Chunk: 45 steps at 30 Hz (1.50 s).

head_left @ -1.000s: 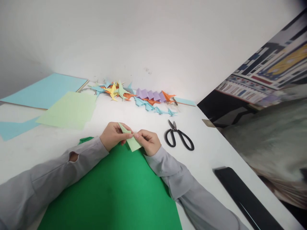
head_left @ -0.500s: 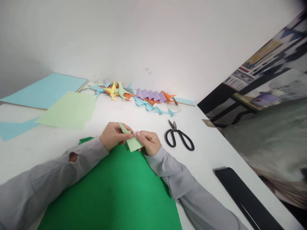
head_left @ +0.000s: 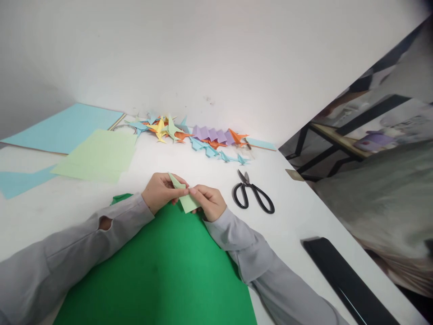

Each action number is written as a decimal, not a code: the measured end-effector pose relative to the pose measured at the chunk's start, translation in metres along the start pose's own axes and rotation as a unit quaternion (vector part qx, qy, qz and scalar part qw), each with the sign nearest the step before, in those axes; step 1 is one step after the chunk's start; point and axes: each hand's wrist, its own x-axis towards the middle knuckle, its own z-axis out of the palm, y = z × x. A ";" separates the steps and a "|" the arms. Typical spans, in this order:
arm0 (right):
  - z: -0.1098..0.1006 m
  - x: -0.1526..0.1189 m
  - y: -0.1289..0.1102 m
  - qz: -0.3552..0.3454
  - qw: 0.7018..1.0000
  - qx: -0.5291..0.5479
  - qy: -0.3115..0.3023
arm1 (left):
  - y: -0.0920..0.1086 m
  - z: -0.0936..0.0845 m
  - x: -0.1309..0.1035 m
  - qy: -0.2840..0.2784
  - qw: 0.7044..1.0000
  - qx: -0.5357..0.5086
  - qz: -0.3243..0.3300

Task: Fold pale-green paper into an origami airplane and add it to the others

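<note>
A small light-green folded paper [head_left: 189, 204] is held between both hands above the top end of a green surface [head_left: 158, 271]. My left hand [head_left: 162, 192] pinches its left side, where a narrow pointed flap stands up past the fingers. My right hand [head_left: 209, 201] grips the right side, thumb on top, its fingers partly hidden beneath. The two thumbs nearly meet at the middle of the paper. Below them a flat square-cornered part hangs down.
Black-handled scissors [head_left: 253, 192] lie right of my hands. Folded paper figures [head_left: 165, 128] and a pleated purple paper [head_left: 213, 134] line the wall. Light-green sheets [head_left: 98, 155] and a blue sheet [head_left: 67, 126] lie left, a long black object [head_left: 345, 275] at the right.
My right hand has shifted very slightly left, its thumb closer to the left one. Both hands keep hold of the paper. The background beyond the table's right edge looks different.
</note>
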 end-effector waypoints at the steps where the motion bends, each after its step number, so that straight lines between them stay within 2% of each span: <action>1: 0.000 0.000 0.000 0.000 1.000 -0.003 0.002 | 0.000 0.000 0.000 0.000 1.000 0.007 0.002; 5: 0.001 0.000 0.002 0.003 1.000 -0.019 0.004 | 0.001 0.001 0.000 0.006 1.000 0.029 0.003; 13: 0.002 -0.004 -0.003 -0.035 0.994 -0.092 0.038 | -0.001 -0.001 0.001 -0.008 1.000 0.020 -0.002; 22: 0.001 -0.003 -0.006 -0.003 0.996 -0.033 0.081 | 0.003 0.000 0.001 0.001 0.996 -0.069 -0.053; 26: 0.001 -0.003 -0.007 -0.001 0.997 -0.024 0.075 | 0.004 0.000 0.001 -0.005 0.995 -0.081 -0.064; 32: 0.003 -0.003 -0.007 0.009 0.999 0.011 0.040 | 0.001 0.000 0.001 0.004 0.998 -0.054 -0.043; 38: 0.003 -0.002 -0.004 -0.003 0.999 -0.013 0.031 | -0.001 0.000 0.001 -0.016 0.999 -0.034 -0.022; 45: 0.002 -0.002 0.000 -0.026 0.997 -0.066 0.003 | -0.002 -0.001 0.001 -0.005 1.000 0.012 -0.003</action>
